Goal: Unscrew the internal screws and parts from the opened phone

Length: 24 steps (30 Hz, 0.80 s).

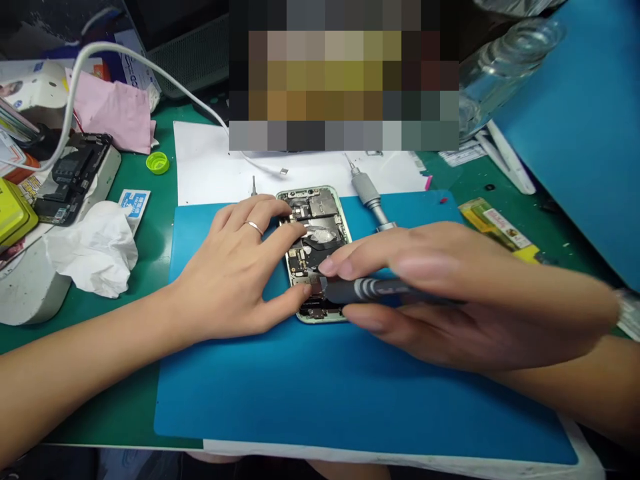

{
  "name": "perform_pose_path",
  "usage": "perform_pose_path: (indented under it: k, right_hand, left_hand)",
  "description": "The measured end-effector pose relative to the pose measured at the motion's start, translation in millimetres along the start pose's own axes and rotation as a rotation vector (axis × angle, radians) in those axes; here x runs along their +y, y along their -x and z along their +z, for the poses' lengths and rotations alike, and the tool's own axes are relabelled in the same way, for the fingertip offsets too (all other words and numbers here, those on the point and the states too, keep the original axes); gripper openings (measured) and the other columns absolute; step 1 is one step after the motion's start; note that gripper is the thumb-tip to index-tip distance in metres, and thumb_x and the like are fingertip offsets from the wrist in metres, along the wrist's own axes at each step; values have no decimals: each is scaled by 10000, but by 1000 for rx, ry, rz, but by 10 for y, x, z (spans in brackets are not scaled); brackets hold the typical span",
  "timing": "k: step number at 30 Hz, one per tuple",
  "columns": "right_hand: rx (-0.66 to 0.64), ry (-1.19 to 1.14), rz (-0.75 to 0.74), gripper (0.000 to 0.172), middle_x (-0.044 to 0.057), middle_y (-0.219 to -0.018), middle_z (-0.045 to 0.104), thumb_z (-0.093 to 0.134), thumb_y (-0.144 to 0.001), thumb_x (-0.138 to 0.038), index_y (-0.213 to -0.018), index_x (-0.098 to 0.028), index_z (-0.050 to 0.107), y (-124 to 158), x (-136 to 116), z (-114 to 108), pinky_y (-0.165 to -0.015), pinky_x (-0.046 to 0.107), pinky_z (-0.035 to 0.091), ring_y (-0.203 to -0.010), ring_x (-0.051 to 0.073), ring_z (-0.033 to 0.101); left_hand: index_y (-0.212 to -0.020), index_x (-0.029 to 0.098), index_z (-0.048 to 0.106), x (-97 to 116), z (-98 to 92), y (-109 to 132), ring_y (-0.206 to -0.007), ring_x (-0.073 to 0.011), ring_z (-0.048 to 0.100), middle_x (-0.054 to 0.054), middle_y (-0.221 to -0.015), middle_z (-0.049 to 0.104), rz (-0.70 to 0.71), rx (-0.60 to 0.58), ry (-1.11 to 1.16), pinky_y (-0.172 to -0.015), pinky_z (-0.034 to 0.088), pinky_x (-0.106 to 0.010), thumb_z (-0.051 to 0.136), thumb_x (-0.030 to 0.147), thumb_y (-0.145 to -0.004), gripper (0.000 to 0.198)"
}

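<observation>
An opened phone (320, 230) with its circuit boards bare lies on a blue mat (325, 387). My left hand (235, 273), a ring on one finger, rests on the phone's left side, fingers spread across the upper part and thumb against the lower edge. My right hand (450, 293) comes in from the right, closed around a dark grey screwdriver (370, 290). The screwdriver's tip sits on the lower part of the phone.
A second silver screwdriver (370, 193) lies behind the phone on white paper (210, 167). Crumpled tissue (95, 250), a green cap (157, 162), another opened device (70, 177), a pink cloth (115, 110) and a white cable (125, 57) are at left. A plastic bottle (500, 67) and a blue sheet (585, 133) stand at right.
</observation>
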State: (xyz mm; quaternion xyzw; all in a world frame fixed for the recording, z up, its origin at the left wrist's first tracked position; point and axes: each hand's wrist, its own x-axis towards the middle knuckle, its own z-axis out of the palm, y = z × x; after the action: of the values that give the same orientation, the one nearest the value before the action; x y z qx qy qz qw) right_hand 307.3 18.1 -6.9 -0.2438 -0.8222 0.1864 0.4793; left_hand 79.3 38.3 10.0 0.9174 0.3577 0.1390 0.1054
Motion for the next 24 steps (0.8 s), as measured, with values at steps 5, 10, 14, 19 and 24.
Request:
perform_pose_path:
  k: [5,10,14,19,24]
  right_hand:
    - [3,36,-153,481,86,-1035,700,646,-916,-158,-1381,-220,538,-114,-6,2,-745,323,660,-902,185,712]
    - [-98,-21,-196,401,110,-1055,708,577,-947,-143,-1345,-160,530,-162,6,-5,-816,351,647,-936,191,717]
    - [-66,13,-187,362,94,-946,641,506,-990,-196,-1350,-160,510,-134,-9,-19,-760,373,637,-878,195,665]
    - [-82,28,-181,323,113,-1005,613,452,-1012,-212,-1323,-154,518,-145,-19,-38,-783,392,634,-945,205,654]
    - [-82,11,-197,361,72,-884,705,493,-947,-88,-1288,-194,548,-185,-23,8,-780,387,634,-892,195,701]
  left_hand:
    - [-1285,167,538,3,-7,16,-1366,-328,438,-156,-1395,526,-2,8,2,-1111,376,-508,547,499,-933,484]
    - [-1304,159,530,15,-18,13,-1367,-321,438,-151,-1389,532,-18,7,16,-1117,376,-497,550,484,-930,496]
    - [-1296,162,538,11,-27,13,-1363,-330,439,-157,-1393,527,-14,5,21,-1111,379,-512,537,480,-933,483]
    - [-1311,154,538,2,-31,16,-1372,-329,428,-159,-1403,519,-16,-2,14,-1115,375,-507,541,483,-927,505]
    - [-1309,150,547,11,-37,5,-1377,-326,426,-157,-1404,520,-22,-8,25,-1124,368,-506,552,476,-923,505]
